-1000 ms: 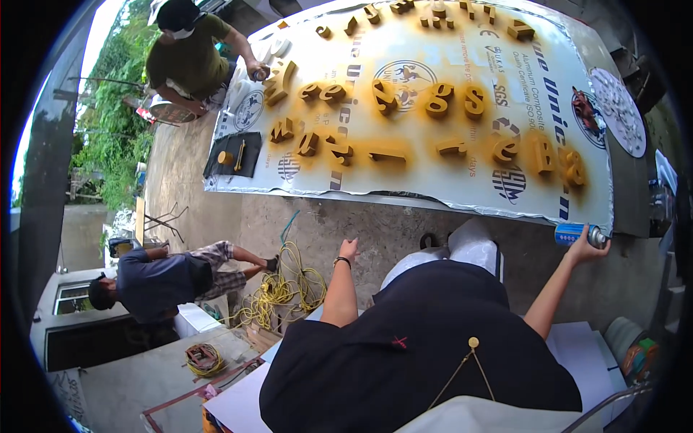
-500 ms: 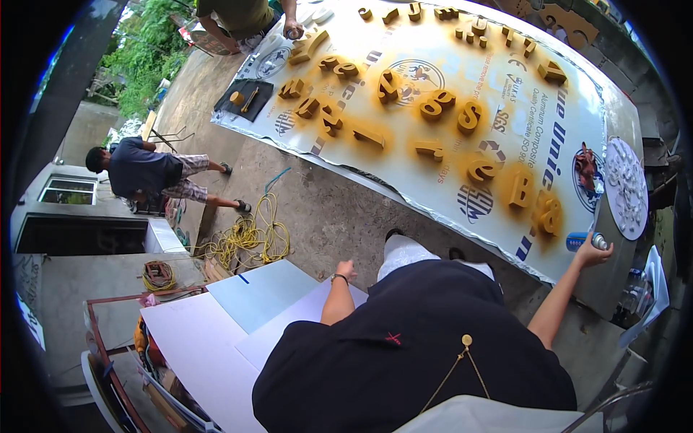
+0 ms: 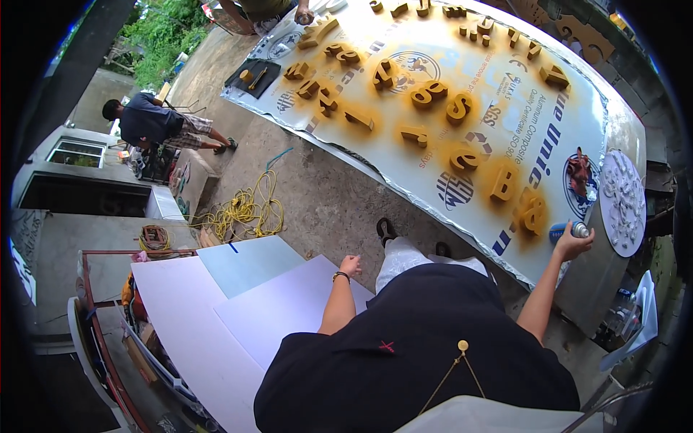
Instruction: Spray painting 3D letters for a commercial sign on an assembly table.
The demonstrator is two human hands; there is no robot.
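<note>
My right hand (image 3: 575, 246) is closed around a blue spray can (image 3: 557, 232), tilted on its side above the near right corner of the table. Just left of the can, gold-painted cut-out characters (image 3: 503, 183) stand on the white printed sheet (image 3: 462, 249), with gold overspray around them. Several more gold letters spread over the sheet toward the far end. My left hand (image 3: 351, 265) hangs low beside my body, its fingers curled and nothing visible in them. Below it lie pale flat panels (image 3: 289, 307).
A round white board (image 3: 612, 162) carrying small white pieces stands at the table's right end. A coiled yellow hose (image 3: 249, 213) lies on the concrete floor. One person (image 3: 151, 119) stands at left; another person's hand (image 3: 304, 16) is at the table's far side. A black tray (image 3: 242, 83) sits at the far-left corner.
My view has shifted a little, and the spray can appears slightly farther left and higher. At left, the person has gone from a wide stride to legs closer together.
</note>
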